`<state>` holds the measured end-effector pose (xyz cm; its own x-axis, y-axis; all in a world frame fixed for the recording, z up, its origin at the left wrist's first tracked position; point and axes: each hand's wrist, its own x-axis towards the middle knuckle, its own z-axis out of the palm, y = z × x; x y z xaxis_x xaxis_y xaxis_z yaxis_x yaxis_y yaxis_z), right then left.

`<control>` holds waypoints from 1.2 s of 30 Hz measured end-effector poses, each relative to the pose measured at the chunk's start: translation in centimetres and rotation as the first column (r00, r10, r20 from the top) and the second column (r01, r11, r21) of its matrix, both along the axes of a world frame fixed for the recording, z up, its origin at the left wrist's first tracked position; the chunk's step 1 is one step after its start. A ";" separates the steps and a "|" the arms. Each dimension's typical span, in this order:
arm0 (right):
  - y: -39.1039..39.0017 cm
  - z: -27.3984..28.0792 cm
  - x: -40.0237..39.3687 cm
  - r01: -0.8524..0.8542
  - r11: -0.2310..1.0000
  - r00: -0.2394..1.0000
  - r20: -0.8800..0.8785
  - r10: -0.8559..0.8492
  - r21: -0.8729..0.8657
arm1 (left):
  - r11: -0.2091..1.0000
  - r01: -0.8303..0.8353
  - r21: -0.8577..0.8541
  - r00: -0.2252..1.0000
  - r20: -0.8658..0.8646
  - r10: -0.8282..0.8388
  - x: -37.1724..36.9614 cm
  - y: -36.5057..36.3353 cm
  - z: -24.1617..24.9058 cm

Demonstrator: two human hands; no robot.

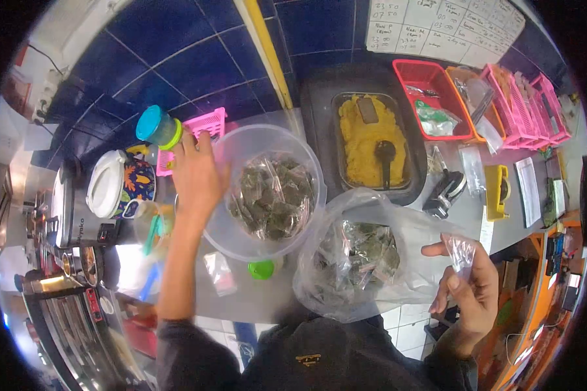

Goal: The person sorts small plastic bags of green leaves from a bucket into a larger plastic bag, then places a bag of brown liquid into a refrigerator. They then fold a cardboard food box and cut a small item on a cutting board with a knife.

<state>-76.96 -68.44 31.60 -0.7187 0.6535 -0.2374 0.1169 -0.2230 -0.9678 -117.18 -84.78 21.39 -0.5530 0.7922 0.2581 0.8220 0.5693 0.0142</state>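
My left hand (199,171) reaches over a pink basket (205,124), beside a jar (160,127) with a blue end and a lime-green rim. Its thumb is spread away from the fingers; the fingertips are partly hidden. At the right, my right hand (473,287) pinches a small clear plastic bag (462,253) between thumb and fingers. Between the hands stands a round translucent tub (216,228) with many small clear packets (272,195) of dark green contents. Right of it, an open clear plastic bag (414,287) contains similar packets (359,257).
A tray of yellow powder (365,153) with a black scoop (385,153) stands at the back. Red (463,130) and pink baskets (512,111), a stapler (445,193) and a yellow tape dispenser (497,192) are to the right. A green lid (261,269) and a flat packet (220,274) lie in front.
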 end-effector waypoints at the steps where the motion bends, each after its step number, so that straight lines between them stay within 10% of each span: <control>1: 0.1 -0.2 -0.3 0.017 1.000 1.000 -0.017 -0.017 -0.001 | 0.998 -0.025 0.049 0.998 -0.060 0.028 -0.5 -0.8 0.1; 2: 0.1 -0.2 -0.7 0.006 1.000 1.000 -0.021 -0.006 -0.003 | 0.998 -0.035 0.047 0.997 -0.065 0.038 -0.4 -1.1 -0.1; 4: 0.1 -0.1 -1.4 -0.015 1.000 0.999 -0.037 0.015 0.002 | 0.982 0.133 -0.133 0.866 0.498 -0.050 1.3 -0.2 -0.6; 15: 0.5 -1.5 -0.8 -0.054 0.996 0.995 -0.084 0.060 0.070 | 0.642 0.398 -0.656 0.915 0.333 -0.226 5.0 5.2 -10.0; 27: 0.8 -2.2 -0.8 -0.036 0.997 0.995 -0.091 0.042 0.063 | 0.773 0.401 -0.492 0.811 0.583 -0.050 1.8 5.0 -10.1; 32: 0.6 -1.6 -0.7 -0.037 0.999 0.998 -0.058 0.039 0.035 | 0.899 0.425 0.109 0.777 0.465 -0.424 0.4 2.6 -2.8; 36: 0.2 -1.6 -1.2 -0.018 1.000 0.996 -0.088 0.017 -0.012 | 0.898 0.378 0.224 0.816 0.377 -0.438 1.3 0.3 3.0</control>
